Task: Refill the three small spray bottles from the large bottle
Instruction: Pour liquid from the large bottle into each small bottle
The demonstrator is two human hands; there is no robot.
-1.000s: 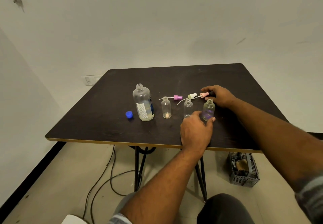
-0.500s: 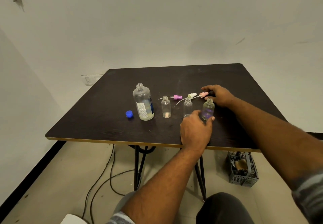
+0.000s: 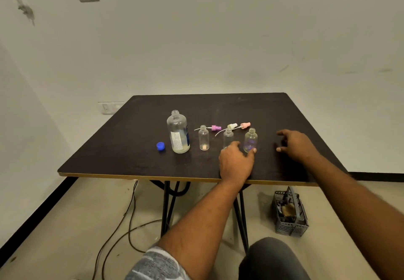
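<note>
Steadying the rightmost spray bottle (image 3: 251,139) for refilling, left hand (image 3: 236,161) pinches its base; right hand (image 3: 296,146) hovers open right of it.

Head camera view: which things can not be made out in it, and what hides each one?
All in the head view.
- Middle small clear plastic bottle: its lower part is hidden behind the left hand.
- Large clear plastic bottle: label print too small to read.
- Grey plastic basket on the floor: contents dark, blurred.
- Right small clear plastic bottle: unclear whether the left hand grips or only touches it.
</note>
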